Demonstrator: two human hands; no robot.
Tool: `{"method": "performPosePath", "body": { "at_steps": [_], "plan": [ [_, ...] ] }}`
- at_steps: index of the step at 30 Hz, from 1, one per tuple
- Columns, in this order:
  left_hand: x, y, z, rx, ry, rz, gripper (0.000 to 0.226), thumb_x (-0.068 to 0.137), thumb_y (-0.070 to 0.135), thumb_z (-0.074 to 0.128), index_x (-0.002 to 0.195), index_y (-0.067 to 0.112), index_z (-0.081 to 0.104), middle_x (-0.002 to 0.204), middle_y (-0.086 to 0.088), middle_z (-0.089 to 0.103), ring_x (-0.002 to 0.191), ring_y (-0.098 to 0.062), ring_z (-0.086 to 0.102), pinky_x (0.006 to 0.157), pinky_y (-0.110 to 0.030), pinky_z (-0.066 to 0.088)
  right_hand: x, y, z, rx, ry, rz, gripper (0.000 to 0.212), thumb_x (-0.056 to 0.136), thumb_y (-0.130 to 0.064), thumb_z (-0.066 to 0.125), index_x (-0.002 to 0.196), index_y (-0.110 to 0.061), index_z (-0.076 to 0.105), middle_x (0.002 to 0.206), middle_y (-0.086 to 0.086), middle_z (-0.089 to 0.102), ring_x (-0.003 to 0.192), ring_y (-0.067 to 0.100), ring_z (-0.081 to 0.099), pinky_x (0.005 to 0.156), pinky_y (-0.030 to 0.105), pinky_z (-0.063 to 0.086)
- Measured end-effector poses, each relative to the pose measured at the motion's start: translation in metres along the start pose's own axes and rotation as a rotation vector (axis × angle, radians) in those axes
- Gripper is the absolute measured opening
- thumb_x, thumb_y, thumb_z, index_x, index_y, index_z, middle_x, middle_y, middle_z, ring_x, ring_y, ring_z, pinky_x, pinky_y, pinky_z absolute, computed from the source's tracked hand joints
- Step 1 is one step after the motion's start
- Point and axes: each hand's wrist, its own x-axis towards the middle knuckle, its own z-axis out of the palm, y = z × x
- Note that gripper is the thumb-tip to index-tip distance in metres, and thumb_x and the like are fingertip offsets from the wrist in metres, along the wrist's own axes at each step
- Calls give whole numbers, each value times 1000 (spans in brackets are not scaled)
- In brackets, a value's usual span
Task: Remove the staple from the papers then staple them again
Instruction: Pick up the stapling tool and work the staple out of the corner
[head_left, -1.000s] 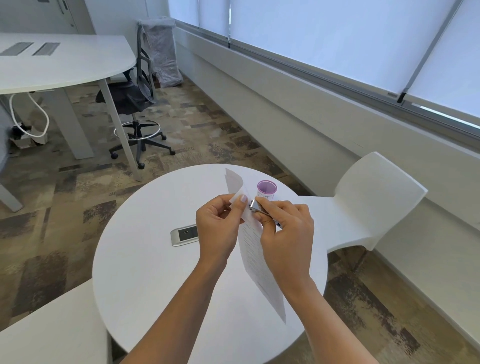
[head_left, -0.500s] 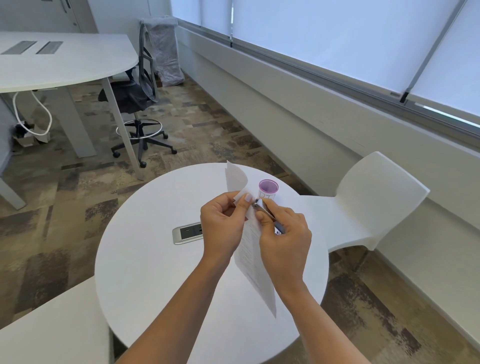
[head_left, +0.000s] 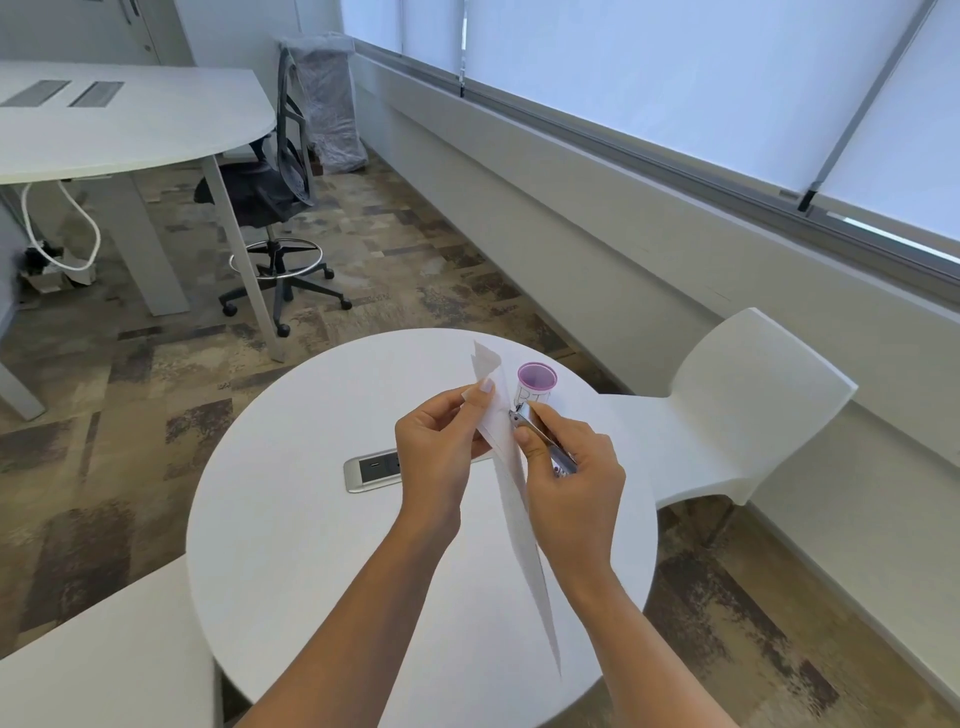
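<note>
Two hands, both curled, as I see it: the left hand (head_left: 435, 457) pinches the papers (head_left: 525, 545) near their top corner, and the right hand (head_left: 574, 483) grips a small metal tool (head_left: 540, 437) whose tip touches them. The papers hang edge-on above the table's (head_left: 291, 545) far right, near a purple cup (head_left: 536, 384).

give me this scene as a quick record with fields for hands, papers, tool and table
left hand: pinches the papers near their top
right hand: holds a silver tool, tip at the papers
papers: held above the table, hanging down between the hands
table: white, round, socket panel set in it
cup: purple-rimmed, upright on the table beyond the hands
staple: too small to see
</note>
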Motion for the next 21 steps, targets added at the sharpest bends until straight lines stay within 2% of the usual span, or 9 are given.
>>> {"method": "performPosePath", "body": {
  "at_steps": [4, 9, 13, 16, 21],
  "plan": [
    [0, 0, -2, -45, -17, -33, 14, 84, 22, 74, 93, 12, 77, 90, -6, 78, 79, -21, 74, 63, -26, 58, 0, 2, -1, -63, -8, -90, 34, 84, -17, 72, 116, -27, 65, 103, -38, 52, 91, 1, 57, 77, -1, 38],
    [-5, -4, -2, -67, -49, -64, 27, 84, 13, 73, 111, 10, 72, 98, -5, 77, 90, -24, 74, 80, -35, 61, 0, 0, -1, -81, -2, -149, 35, 82, -19, 74, 116, -23, 66, 105, -36, 52, 88, 2, 59, 75, -2, 39],
    [-6, -7, -2, -103, -25, -53, 27, 86, 14, 71, 113, 10, 72, 101, -4, 77, 92, -23, 74, 81, -34, 61, -2, -1, 1, -80, 3, -156, 36, 82, -28, 72, 117, -26, 66, 100, -43, 49, 81, 3, 62, 68, 8, 47],
    [-6, -10, 1, -100, -7, -37, 22, 87, 15, 70, 108, 9, 74, 103, -6, 77, 92, -24, 74, 80, -33, 61, -2, 1, 1, -73, 0, -159, 33, 83, -29, 72, 115, -22, 69, 94, -37, 54, 77, 9, 64, 63, 19, 54],
    [-6, -12, 3, -99, 49, -14, 15, 85, 19, 72, 98, 14, 77, 95, -2, 78, 85, -19, 75, 66, -26, 59, -3, 1, -1, -29, -29, -142, 33, 82, -30, 72, 113, -19, 70, 91, -25, 61, 78, 10, 67, 66, 16, 54]
  ]
}}
